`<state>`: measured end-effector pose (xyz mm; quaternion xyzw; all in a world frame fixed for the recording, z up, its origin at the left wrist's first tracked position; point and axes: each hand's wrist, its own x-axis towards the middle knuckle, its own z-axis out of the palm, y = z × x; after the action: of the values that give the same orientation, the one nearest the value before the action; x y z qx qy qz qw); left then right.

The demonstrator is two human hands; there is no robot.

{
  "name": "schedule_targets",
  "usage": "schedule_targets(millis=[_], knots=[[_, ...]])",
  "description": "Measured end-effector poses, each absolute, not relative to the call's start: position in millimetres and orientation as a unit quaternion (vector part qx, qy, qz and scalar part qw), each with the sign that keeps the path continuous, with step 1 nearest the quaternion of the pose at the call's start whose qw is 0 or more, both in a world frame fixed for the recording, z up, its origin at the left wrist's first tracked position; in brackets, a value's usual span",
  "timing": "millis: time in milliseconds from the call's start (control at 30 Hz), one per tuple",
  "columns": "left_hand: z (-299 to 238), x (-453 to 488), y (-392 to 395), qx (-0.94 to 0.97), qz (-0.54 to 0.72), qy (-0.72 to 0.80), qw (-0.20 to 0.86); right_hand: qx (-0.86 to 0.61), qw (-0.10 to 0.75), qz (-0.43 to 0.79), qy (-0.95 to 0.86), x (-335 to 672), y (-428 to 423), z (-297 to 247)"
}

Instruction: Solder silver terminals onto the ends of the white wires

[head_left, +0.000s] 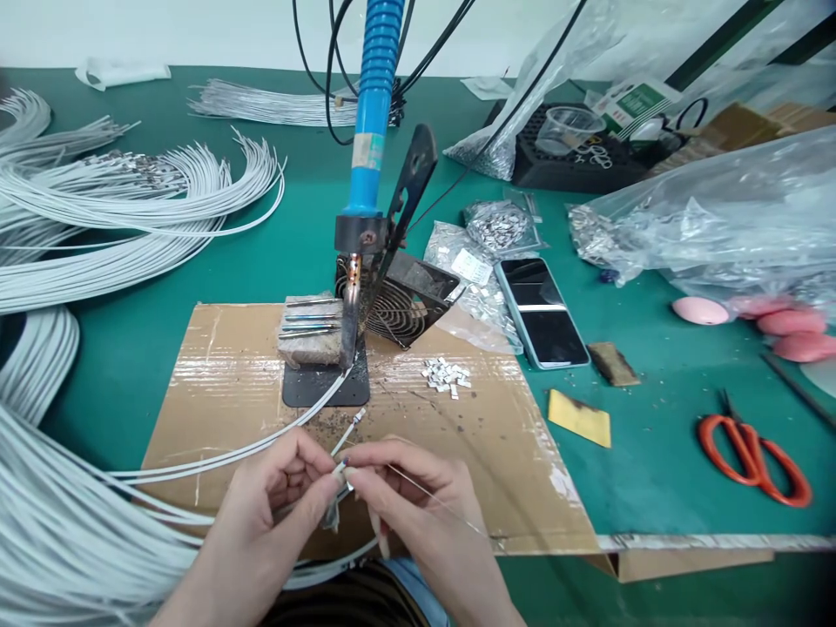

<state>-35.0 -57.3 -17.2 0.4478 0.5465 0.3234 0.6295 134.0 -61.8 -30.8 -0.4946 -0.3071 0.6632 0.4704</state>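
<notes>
My left hand [287, 492] is closed in a pinch on a thin white cable, just above the cardboard sheet [215, 366]. My right hand [414, 501] meets it fingertip to fingertip, its thumb and index finger pressed together at the cable's end. A thin silvery wire [434, 498] runs through the right hand's fingers and out past the wrist side. What exactly lies between the fingertips is too small to make out. Just beyond them another white cable end [358, 418] with a small fitting points up. Further off stands a blue-handled soldering iron [369, 183], tip down.
Coiled white cable bundles [65, 514] crowd the left. Small white pieces [446, 376] are heaped on the cardboard. A small fan [398, 305] stands behind the iron. To the right lie a phone [542, 313], a yellow sponge [579, 418], red-handled scissors [754, 457] and plastic bags [724, 209].
</notes>
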Motion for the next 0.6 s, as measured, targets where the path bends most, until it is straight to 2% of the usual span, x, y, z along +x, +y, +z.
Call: schedule_targets(millis=[233,467,600], knots=[[-24,-36,-61,0.583,0.295,0.552,0.517,-0.513,0.487,0.647,-0.285,131,-60,-37],[-19,-24,-71,0.704,0.323,0.568,0.280,-0.530,0.485,0.581,-0.382,138,-64,-27],[-19,-21,-71,0.725,0.336,0.548,0.249,-0.577,0.492,0.565,-0.325,144,-62,-15]])
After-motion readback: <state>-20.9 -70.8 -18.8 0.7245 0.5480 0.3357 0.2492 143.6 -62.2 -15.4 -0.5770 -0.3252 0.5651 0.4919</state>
